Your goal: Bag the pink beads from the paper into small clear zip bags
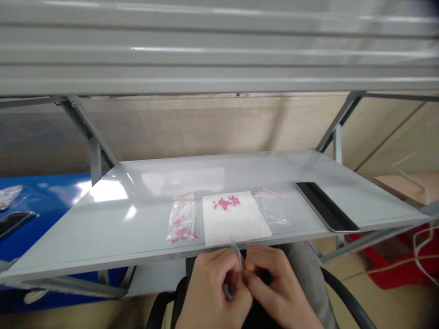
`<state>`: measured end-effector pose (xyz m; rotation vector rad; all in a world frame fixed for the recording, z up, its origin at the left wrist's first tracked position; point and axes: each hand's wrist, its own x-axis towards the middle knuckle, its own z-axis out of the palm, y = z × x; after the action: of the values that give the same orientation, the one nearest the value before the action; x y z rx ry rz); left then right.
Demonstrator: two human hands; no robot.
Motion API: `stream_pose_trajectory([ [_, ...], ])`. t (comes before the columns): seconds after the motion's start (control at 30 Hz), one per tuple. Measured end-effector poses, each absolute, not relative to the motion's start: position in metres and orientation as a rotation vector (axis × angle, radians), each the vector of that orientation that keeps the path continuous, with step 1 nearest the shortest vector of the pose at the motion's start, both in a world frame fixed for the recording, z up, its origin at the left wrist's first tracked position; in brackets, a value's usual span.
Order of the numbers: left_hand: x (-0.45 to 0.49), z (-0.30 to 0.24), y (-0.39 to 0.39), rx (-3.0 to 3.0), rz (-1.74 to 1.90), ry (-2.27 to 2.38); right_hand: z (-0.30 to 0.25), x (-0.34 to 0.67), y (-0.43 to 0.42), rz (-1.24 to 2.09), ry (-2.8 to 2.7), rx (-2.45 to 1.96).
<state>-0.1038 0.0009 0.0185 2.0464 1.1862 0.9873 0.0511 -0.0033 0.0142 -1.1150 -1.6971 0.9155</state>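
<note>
My left hand and my right hand are close together just below the front edge of the grey shelf. Their fingertips pinch a thin, clear item with a red tip, too small to name exactly. A white paper sheet lies just beyond my hands, with a cluster of small pink beads on it. To its left lies a clear plastic bag holding pink pieces. Another clear bag lies behind its right corner.
A dark tablet lies on the shelf's right side. Metal brackets support the shelf beneath a grey overhead shelf. A blue table with a phone and a bag is at left, and a red crate is at lower right.
</note>
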Motion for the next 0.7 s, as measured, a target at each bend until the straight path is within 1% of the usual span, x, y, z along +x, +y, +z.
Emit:
stream_pose_trajectory([
  [0.13, -0.101, 0.016, 0.0, 2.081, 1.043, 1.211, 0.016, 0.051, -0.005, 0.87, -1.71, -1.149],
  [0.33, -0.103, 0.008, 0.003, 2.074, 1.173, 1.269, 0.017, 0.056, -0.003, 0.591, -1.646, -1.25],
  [0.53, -0.112, 0.017, 0.007, 2.087, 1.334, 1.122, 0.016, 0.061, 0.0, 0.833, -1.535, -1.226],
  [0.7, -0.109, 0.008, 0.012, 2.266, 1.131, 0.937, 0.016, 0.063, 0.0, 1.009, -1.509, -1.2],
])
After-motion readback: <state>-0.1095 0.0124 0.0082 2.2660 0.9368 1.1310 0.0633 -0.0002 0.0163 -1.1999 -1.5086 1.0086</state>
